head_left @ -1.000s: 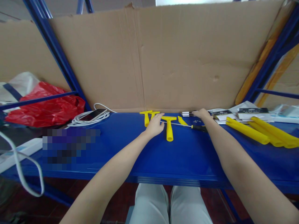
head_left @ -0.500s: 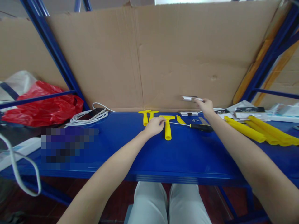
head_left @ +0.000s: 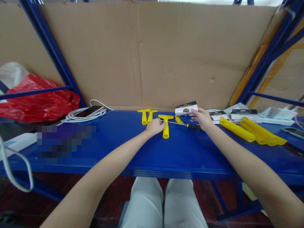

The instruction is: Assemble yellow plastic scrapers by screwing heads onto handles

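Note:
My right hand [head_left: 203,118] is closed on a black-and-white printed card sleeve [head_left: 186,109], held up at the back of the table. My left hand [head_left: 155,126] has its fingers closed beside a yellow T-shaped handle [head_left: 166,129]; what it pinches, if anything, is too small to make out. Two more yellow T-shaped pieces [head_left: 144,117] stand behind my left hand. Between my hands lies a screwdriver [head_left: 194,126] with a black grip, its shaft pointing left. A small yellow piece [head_left: 178,120] and tiny metal bits lie behind it.
Yellow tubes [head_left: 247,134] and more printed cards [head_left: 244,114] lie at the right. At the left are a coiled white cable [head_left: 68,118], a phone [head_left: 89,111] and a red plastic bag [head_left: 40,98]. Cardboard [head_left: 166,57] walls the back, between blue posts.
My right hand has turned the card sleeve so its printed face shows, and brought it lower. The whole view has shifted slightly. My left hand stays beside the yellow handle.

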A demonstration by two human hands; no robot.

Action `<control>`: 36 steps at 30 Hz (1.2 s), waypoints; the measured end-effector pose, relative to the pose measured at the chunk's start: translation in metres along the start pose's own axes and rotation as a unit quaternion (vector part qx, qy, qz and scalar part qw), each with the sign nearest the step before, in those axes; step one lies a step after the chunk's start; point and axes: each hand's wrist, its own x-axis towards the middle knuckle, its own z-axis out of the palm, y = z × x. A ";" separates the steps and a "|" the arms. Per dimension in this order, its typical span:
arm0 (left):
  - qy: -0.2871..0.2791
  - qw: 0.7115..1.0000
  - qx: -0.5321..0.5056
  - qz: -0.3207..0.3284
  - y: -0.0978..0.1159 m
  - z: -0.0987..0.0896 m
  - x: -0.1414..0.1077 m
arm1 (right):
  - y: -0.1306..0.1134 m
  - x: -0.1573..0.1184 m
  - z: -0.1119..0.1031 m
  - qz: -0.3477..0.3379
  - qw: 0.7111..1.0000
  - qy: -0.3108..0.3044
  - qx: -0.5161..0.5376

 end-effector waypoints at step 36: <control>0.119 0.692 -0.658 -0.272 0.016 -0.019 0.046 | -0.010 -0.023 0.004 0.047 0.954 -0.276 0.105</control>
